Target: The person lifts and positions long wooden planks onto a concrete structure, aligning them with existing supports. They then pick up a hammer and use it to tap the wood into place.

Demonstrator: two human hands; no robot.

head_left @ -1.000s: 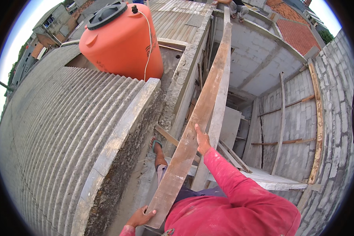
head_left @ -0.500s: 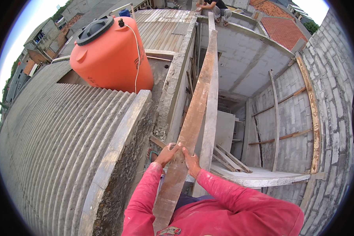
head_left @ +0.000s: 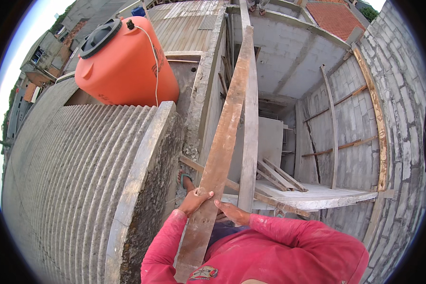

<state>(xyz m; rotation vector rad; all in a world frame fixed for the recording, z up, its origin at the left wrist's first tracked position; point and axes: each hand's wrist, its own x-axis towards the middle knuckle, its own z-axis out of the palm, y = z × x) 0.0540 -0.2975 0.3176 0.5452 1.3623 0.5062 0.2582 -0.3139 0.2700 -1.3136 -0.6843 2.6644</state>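
A long brown wooden plank (head_left: 222, 146) slopes away from my body toward the far wall. Its near end lies against my left side. My left hand (head_left: 195, 201) is closed round the plank's left edge, with the thumb on top. At the right edge sits my right hand (head_left: 234, 212), its thumb tip by the edge and its fingers partly hidden beneath the wood. Just right of the plank runs a greyer wooden beam (head_left: 250, 123), nearly parallel to it. A narrow wooden strip (head_left: 270, 199) crosses under both.
An orange water tank (head_left: 128, 66) stands left, beyond a corrugated roof (head_left: 90, 161) with a rough concrete edge. My sandalled foot (head_left: 186, 181) is on a ledge. To the right drops a deep block-walled space, with a pale slab (head_left: 317, 200) and loose boards (head_left: 281, 175). Another person's feet (head_left: 258, 8) show far off.
Both hands have come nearer my body along the plank and stand further apart. My view has tilted down, so the narrow crossing strip shows more and the far person shows less.
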